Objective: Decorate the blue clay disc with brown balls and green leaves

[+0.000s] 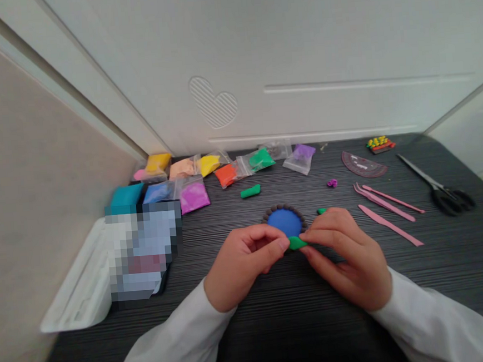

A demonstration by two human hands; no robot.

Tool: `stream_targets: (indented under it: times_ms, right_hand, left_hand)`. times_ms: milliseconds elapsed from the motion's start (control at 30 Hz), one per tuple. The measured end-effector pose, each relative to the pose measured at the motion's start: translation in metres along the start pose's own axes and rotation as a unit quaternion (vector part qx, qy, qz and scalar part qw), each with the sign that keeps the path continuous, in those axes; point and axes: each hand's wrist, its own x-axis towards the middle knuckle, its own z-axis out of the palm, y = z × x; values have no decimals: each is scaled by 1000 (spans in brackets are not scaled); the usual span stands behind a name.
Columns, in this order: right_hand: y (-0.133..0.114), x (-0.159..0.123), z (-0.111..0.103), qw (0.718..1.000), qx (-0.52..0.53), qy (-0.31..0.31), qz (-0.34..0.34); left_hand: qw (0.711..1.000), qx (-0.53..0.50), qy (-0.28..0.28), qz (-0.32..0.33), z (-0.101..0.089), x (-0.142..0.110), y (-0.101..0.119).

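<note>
Between my two hands is a small piece of green modelling clay [297,243], flat and leaf-like in outline. The thumb and forefinger of my left hand [251,258] pinch its left end. My right hand [348,256] grips the right end between thumb and fingers. Just beyond the fingers lies a blue clay disc [284,223] edged with small dark brown balls [284,206]; my hands hide its near part. Another green clay bit [321,211] shows behind my right hand. Farther back on the table rests a green clay roll [250,191].
Clay bags [195,196] in several colours line the back left. A blurred phone [151,255] and white tray [78,283] stand left. To the right lie pink modelling tools [389,223], scissors [447,195], a protractor [363,166], a purple clay lump [332,183] and a yellow-red clay piece [380,145].
</note>
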Motion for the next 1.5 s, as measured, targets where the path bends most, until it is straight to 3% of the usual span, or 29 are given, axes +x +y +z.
stream_targets:
  times_ms: [133,333,467,600,800,1067,1300,1500]
  right_hand:
    - [3,-1,1,1000,-2,18,-8]
    - [6,-3,2,999,-3,14,-37]
    - [6,-6,2,998,-7,-12,-60]
    - [5,-6,2,998,5,-19,-65]
    - [3,-4,0,1000,-10,0,-21]
    - [6,-3,1,999,-17,-5,-29]
    - [4,-3,1,999,-12,-9,-37]
    - [4,-3,2,999,-8,-10,-39]
  left_hand:
    - [999,-34,5,5,-3,2,-1]
    - [991,-64,-83,-80,-1,2,2]
    - [987,-75,-103,-100,3,1,2]
    - [995,-41,-78,-56,2,0,2]
    - [997,66,-6,45,1,-3,5]
    - [990,126,-19,61,3,-6,4]
    - [997,49,-4,53,2,-2,-1]
    - [997,57,-2,59,2,-2,-2]
